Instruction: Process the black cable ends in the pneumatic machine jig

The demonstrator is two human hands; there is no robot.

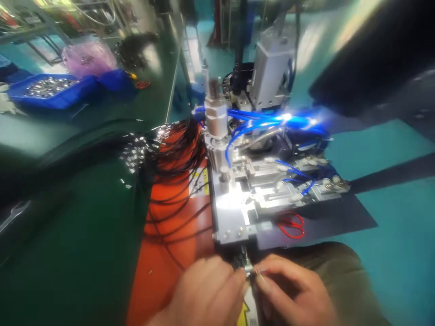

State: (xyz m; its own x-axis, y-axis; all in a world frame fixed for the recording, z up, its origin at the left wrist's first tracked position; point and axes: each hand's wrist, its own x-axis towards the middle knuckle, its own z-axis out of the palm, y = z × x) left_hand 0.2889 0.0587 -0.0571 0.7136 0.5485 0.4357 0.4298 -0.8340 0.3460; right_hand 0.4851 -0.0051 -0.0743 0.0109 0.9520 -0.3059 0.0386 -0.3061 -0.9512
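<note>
My left hand (210, 290) is closed at the bottom centre, its fingertips pinched by a small silvery metal piece (248, 268). From the right, my right hand (294, 287) pinches at the same piece with thumb and forefinger. The fingertips of both hands nearly meet there, and what exactly each one grips is partly hidden. Just beyond them stands the front edge of a metal machine fixture (231, 217), brightly lit. Black cables (176, 194) with shiny metal ends lie to the left across an orange-red surface (163, 271).
A blue tray (81, 93) of small metal parts and a pink plastic bag (89, 59) sit on the dark green table (78, 253). Blue air hoses (258, 118) cross the machine. Red-handled scissors or pliers (294, 226) lie right of the fixture. A dark blurred object (374, 59) looms upper right.
</note>
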